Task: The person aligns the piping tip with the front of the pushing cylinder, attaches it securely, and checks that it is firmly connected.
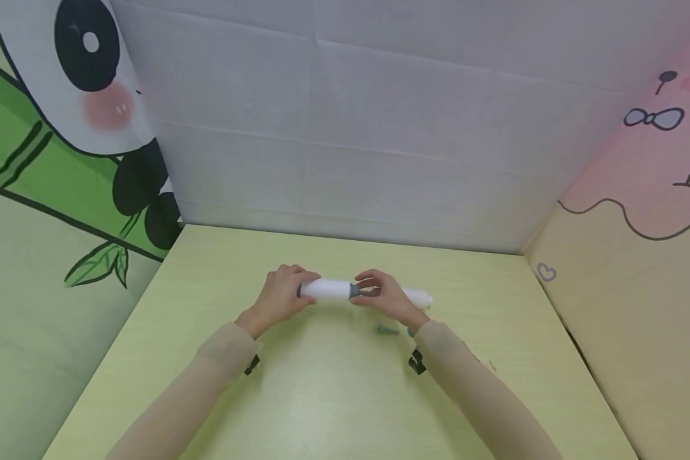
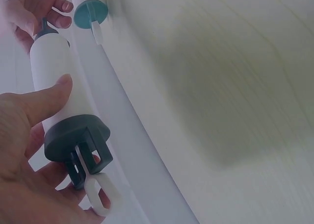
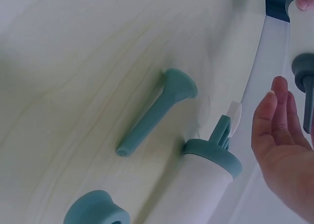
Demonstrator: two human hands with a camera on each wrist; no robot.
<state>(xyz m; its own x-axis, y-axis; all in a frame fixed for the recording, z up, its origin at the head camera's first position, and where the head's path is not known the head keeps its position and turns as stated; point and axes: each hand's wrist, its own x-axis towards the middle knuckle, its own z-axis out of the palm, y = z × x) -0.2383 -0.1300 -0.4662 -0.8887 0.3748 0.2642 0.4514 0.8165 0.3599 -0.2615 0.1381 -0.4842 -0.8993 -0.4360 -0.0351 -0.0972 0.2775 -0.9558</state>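
My left hand [image 1: 284, 292] grips a white pastry syringe [image 1: 330, 289], held level above the table. In the left wrist view, the thumb lies along its white barrel, and a teal end cap [image 2: 76, 136] with a white ring handle [image 2: 101, 194] points back past the fingers. At the syringe's other end is a dark teal nozzle [image 3: 308, 104]. My right hand [image 1: 386, 297] hovers around that nozzle, its fingers spread and slightly bent; no firm grip shows. Below the right hand lies a loose teal funnel-shaped nozzle [image 3: 154, 113].
A second white pastry syringe [image 3: 189, 189] with a teal cap lies on the table [image 1: 322, 396] behind my right hand. Another teal round part [image 3: 93, 209] sits near the loose nozzle. A pale wall [image 1: 345, 128] stands at the table's back, with printed panels on both sides.
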